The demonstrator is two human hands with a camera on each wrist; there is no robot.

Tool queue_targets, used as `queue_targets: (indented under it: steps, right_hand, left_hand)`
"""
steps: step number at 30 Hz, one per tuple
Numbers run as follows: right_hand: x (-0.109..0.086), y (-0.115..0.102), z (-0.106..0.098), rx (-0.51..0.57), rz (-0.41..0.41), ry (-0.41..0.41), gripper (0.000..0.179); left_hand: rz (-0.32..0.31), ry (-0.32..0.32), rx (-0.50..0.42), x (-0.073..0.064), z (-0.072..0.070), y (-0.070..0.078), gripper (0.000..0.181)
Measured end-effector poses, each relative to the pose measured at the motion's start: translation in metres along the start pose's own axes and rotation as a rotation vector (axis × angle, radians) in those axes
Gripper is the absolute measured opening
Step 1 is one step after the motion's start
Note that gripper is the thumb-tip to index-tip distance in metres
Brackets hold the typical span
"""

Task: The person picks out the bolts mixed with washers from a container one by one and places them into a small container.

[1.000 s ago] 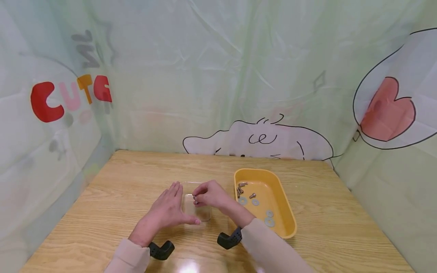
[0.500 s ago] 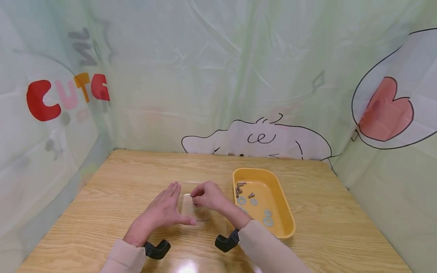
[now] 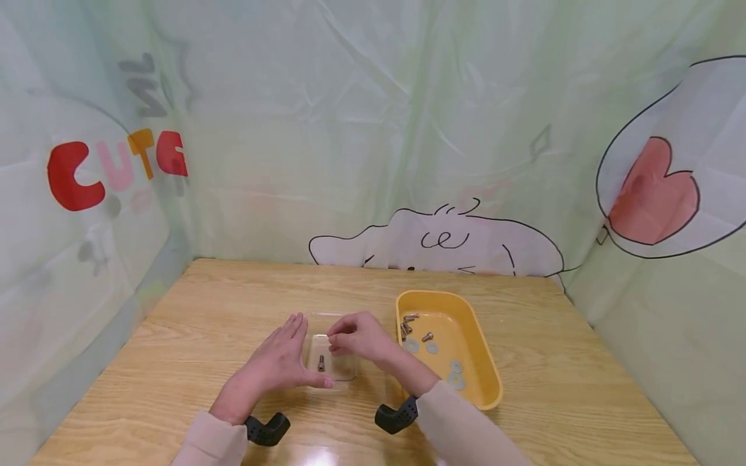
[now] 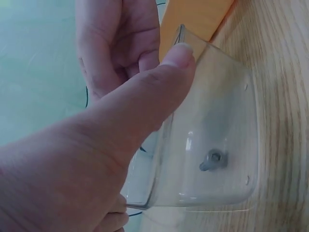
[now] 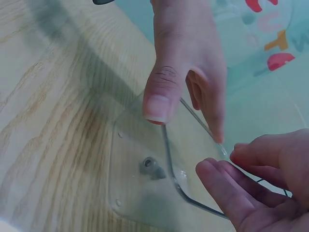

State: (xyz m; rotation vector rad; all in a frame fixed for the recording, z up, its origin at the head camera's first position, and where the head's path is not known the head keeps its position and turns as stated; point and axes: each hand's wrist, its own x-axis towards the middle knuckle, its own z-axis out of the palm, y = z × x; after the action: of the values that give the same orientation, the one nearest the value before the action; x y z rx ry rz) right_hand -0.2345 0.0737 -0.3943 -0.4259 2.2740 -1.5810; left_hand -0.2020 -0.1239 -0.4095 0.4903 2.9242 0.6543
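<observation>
A clear plastic box [image 3: 346, 374] stands on the table in front of me. One socket-head screw [image 3: 322, 364] lies on its floor; the left wrist view shows the same screw [image 4: 214, 158] through the clear wall. My left hand [image 3: 277, 362] rests along the box's left side with fingers straight, its thumb [image 4: 169, 77] on the rim. Over the box's right part is my right hand [image 3: 362, 338]. In the right wrist view, the thumb and fingertips of that right hand [image 5: 270, 183] are slightly apart, with nothing between them.
Right of the box stands a yellow tray [image 3: 494, 382] holding several socket-head screws [image 3: 408, 327] and several flat washers [image 3: 456, 380]. Bare wooden table [image 3: 233, 304] surrounds both containers. A printed curtain [image 3: 262, 162] hangs behind the table and at its sides.
My right hand, which pinched the screw over the box earlier, has let it go. The screw now lies on the box's floor. The left hand stays at the box.
</observation>
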Motion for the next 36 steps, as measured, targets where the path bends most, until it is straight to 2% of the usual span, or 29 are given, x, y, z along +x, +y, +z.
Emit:
queue_targets:
  steps: [14, 21, 36]
  right_hand:
    - [-0.012, -0.001, -0.031, 0.019, -0.026, 0.033, 0.022]
    - [-0.016, 0.003, -0.051, 0.047, -0.041, 0.054, 0.023]
    - [-0.038, 0.011, -0.09, 0.06, -0.025, 0.117, 0.025]
  left_hand:
    - [-0.025, 0.002, -0.01, -0.002, -0.002, 0.003, 0.132]
    - [0.013, 0.043, 0.002, 0.003, -0.004, 0.008, 0.13]
    - [0.088, 0.069, 0.026, 0.013, -0.002, 0.03, 0.121]
